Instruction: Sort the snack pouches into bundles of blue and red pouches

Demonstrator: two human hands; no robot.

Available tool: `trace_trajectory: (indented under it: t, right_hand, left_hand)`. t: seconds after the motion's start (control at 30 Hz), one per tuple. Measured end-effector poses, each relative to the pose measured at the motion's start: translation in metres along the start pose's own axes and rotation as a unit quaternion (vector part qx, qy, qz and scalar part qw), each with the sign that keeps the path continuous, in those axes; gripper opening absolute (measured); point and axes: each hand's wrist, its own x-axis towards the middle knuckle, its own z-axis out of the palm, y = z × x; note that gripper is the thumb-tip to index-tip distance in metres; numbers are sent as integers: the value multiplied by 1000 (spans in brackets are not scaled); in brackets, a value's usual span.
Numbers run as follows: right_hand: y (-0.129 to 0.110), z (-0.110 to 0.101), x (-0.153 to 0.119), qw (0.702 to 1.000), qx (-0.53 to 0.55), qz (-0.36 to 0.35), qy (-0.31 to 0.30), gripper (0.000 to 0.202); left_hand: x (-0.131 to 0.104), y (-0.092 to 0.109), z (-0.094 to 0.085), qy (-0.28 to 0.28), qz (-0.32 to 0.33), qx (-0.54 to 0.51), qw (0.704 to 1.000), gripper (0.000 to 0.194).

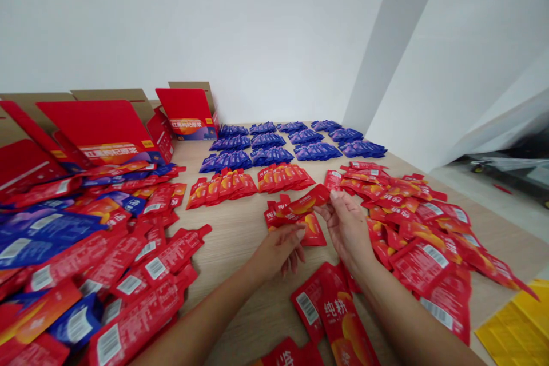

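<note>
My right hand (345, 226) pinches one end of a red pouch (302, 205) between thumb and fingers. This pouch is held tilted above a small group of red pouches (315, 231) lying on the table. Just below the held pouch is my left hand (281, 246), its fingers loosely bent and apart; whether its thumb touches the pouch I cannot tell. Beyond my hands lie two fanned rows of red pouches, a left one (221, 187) and a right one (285, 177). Larger red pouches (338, 314) lie between my forearms.
At right is a heap of red pouches (412, 211); at left, a mixed heap of red and blue pouches (115, 234). Fanned blue pouches (272, 155) stand in rows at the back. Open red boxes (100, 128) line the back left. Something yellow (521, 320) lies lower right.
</note>
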Motion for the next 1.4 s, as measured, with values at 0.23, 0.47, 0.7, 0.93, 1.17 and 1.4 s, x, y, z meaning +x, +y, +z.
trace_trajectory:
  t: [0.23,0.47,0.7,0.93,1.17,1.4]
  right_hand:
    - [18,10,-13,998,34,48,-15,20]
    - [29,11,-21,974,-26,170,-148,34]
    - [37,3,-22,909,-271,172,-267,40]
    - [37,-1,-21,914,-307,125,-233,46]
    - [36,-6,-17,897,-385,28,-218,52]
    - [25,-9,-11,902,-380,-3,-204,32]
  left_hand:
    - [3,8,-13,141,92,-251,953,37]
    - [6,13,-26,188,100,-300,930,30]
    - [3,17,-24,166,104,-161,967,36]
    - [6,5,-16,109,66,42,991,45]
    - [6,2,-14,33,33,-6,999,42]
    - [9,8,-35,105,28,-67,992,41]
